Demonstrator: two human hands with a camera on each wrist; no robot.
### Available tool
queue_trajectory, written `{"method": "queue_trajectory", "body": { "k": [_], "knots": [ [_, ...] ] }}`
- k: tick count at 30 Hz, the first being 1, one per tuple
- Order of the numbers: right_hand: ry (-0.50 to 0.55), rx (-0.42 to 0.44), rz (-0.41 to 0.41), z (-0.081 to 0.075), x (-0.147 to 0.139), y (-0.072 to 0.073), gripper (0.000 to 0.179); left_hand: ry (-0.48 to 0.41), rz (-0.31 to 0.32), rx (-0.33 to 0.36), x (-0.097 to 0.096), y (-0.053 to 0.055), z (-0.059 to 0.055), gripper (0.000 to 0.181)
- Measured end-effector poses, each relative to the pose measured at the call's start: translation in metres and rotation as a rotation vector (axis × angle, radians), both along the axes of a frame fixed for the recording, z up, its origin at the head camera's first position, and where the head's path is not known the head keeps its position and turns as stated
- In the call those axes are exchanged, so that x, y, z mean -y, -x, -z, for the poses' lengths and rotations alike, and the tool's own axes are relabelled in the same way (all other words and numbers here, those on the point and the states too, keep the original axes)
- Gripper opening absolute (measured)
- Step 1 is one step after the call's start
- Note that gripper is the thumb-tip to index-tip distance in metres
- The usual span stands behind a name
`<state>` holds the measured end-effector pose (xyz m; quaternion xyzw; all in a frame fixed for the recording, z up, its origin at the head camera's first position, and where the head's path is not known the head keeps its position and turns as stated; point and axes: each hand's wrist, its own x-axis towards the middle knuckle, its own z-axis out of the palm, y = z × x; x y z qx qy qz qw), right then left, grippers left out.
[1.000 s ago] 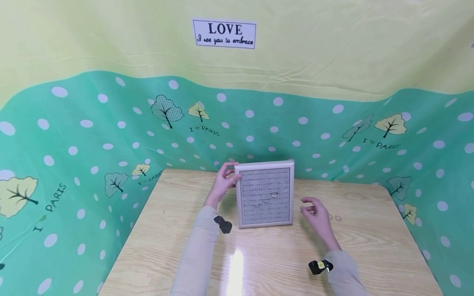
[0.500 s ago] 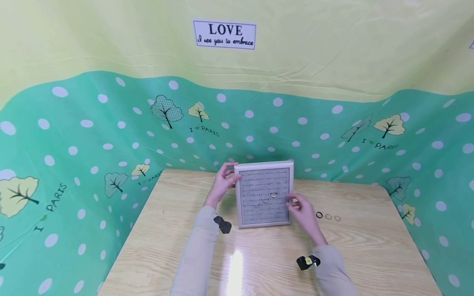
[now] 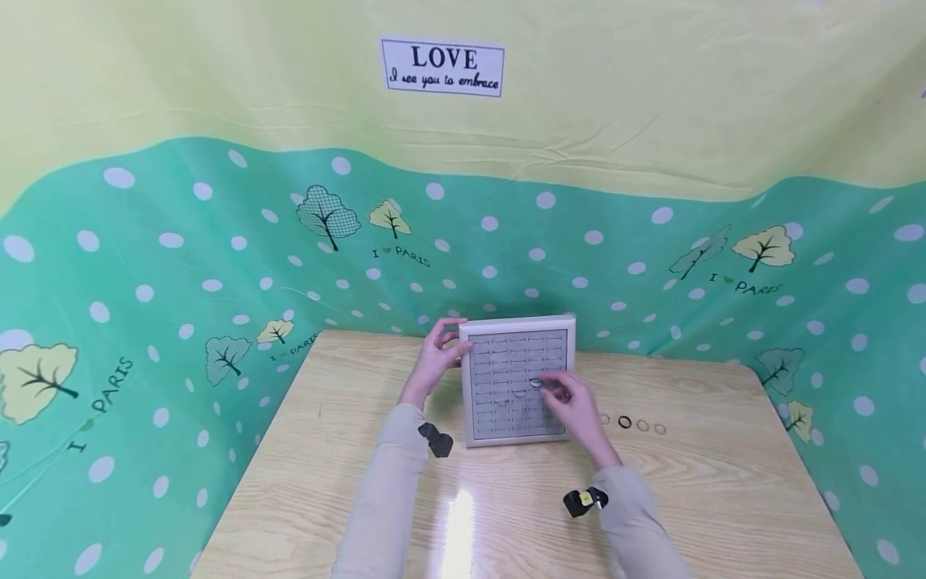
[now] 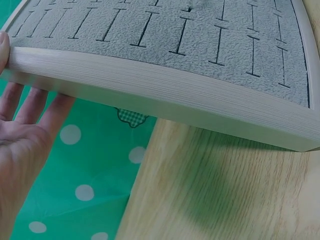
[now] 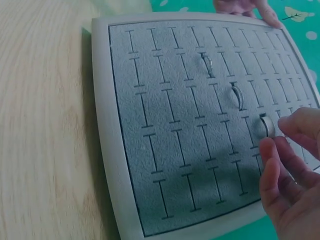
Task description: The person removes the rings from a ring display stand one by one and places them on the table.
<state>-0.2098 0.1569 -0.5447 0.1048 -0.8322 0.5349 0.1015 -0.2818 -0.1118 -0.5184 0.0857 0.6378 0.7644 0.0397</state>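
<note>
A ring display tray (image 3: 517,323), pale-framed with a grey slotted pad (image 5: 150,65), leans upright at the back of the table. My left hand (image 3: 434,355) grips its left side, thumb (image 4: 3,50) on the front of the frame and fingers (image 4: 31,105) behind it. Three rings sit in the pad's slots: one ring (image 5: 207,65), a second ring (image 5: 237,96) and a wider silver ring (image 5: 268,126). My right hand (image 3: 575,402) is at that wider ring, its bent fingertips (image 5: 268,146) right beside it and spread apart, the ring's face still in view between slot and fingers.
On the wooden table (image 3: 687,515), right of the tray, several loose rings lie in a row, among them a black ring (image 3: 624,422) and a thin ring (image 3: 660,429). A green dotted cloth (image 3: 622,265) hangs close behind the tray and along both sides.
My right hand has moved left from beside the loose rings, across the tray's right edge, to the wider ring on the pad. More loose rings are now uncovered. My left hand stays put.
</note>
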Motion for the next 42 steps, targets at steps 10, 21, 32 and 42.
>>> {"method": "queue_trajectory", "body": {
  "k": [10, 21, 32, 42],
  "knots": [
    [0.060, -0.033, 0.094, 0.009, 0.016, 0.000, 0.021, -0.010, -0.005, -0.003, -0.001, 0.000, -0.001, 0.046],
    [0.067, -0.046, 0.162, 0.012, 0.024, -0.001, 0.007, 0.015, -0.003, -0.012, -0.003, -0.001, 0.001, 0.044],
    [0.118, 0.053, 0.098, 0.012, 0.019, -0.007, 0.005, 0.026, -0.006, -0.021, -0.004, -0.003, 0.001, 0.044],
    [0.217, 0.048, 0.010, -0.017, 0.023, -0.031, 0.006, 0.001, -0.014, -0.011, -0.004, -0.003, 0.000, 0.045]
  ]
}}
